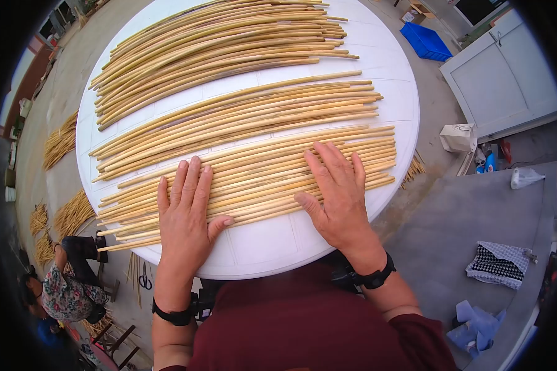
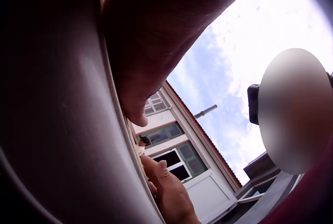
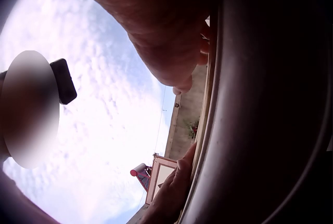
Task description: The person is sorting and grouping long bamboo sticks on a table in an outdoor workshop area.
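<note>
A round white table bears long, thin, yellow-brown sticks in three side-by-side groups. Both hands lie on the nearest group of sticks, palms down. Toward the left part of this group, my left hand rests with its fingers straight across the sticks and its thumb out to the side. My right hand touches the same group farther right, fingers spread and extended. Beyond them lie a middle group of sticks and a thicker far group. In the left wrist view, the right hand shows low beside the table edge.
Bundles of thin stalks lie on the floor to the left, near a seated person in a flowered top. A grey surface at the right holds a checkered pouch and a blue cloth. A blue crate stands behind.
</note>
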Tool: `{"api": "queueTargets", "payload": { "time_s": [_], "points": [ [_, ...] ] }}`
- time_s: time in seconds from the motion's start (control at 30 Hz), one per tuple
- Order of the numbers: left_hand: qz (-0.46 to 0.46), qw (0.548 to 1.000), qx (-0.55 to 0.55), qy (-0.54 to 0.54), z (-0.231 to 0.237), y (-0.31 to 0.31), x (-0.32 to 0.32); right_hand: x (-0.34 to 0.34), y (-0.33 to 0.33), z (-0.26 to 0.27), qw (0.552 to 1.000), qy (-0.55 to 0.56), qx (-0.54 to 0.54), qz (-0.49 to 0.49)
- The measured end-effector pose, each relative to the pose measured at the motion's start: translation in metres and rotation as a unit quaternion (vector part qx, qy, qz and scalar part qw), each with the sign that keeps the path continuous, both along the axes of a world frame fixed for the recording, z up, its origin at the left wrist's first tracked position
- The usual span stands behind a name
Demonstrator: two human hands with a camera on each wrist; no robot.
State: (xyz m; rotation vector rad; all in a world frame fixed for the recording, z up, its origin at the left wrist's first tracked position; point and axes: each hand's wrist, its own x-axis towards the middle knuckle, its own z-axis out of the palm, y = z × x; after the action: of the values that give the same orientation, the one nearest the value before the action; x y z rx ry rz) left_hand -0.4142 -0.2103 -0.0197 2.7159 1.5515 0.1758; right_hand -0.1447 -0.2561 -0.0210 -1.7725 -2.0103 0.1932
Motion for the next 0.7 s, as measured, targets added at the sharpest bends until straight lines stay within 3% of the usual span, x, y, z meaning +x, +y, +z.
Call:
{"api": "queueTargets", "payload": {
  "time_s": [0.13, 0.43, 0.7],
  "points": [
    [0.005, 1.0, 0.017, -0.019, -0.004, 0.0, 0.001, 0.004, 0.014, 0.005, 0.999, 0.001, 0.046, 0.0],
    [-0.009, 1.0, 0.02, -0.011, -0.001, 0.004, -0.001, 0.002, 0.029, -0.002, 0.998, -0.057, 0.011, -0.009],
    [0.009, 0.987, 0.004, -0.162, 0.004, 0.022, 0.005, 0.001, 0.035, 0.001, 0.999, -0.035, 0.03, -0.024]
  ]
}}
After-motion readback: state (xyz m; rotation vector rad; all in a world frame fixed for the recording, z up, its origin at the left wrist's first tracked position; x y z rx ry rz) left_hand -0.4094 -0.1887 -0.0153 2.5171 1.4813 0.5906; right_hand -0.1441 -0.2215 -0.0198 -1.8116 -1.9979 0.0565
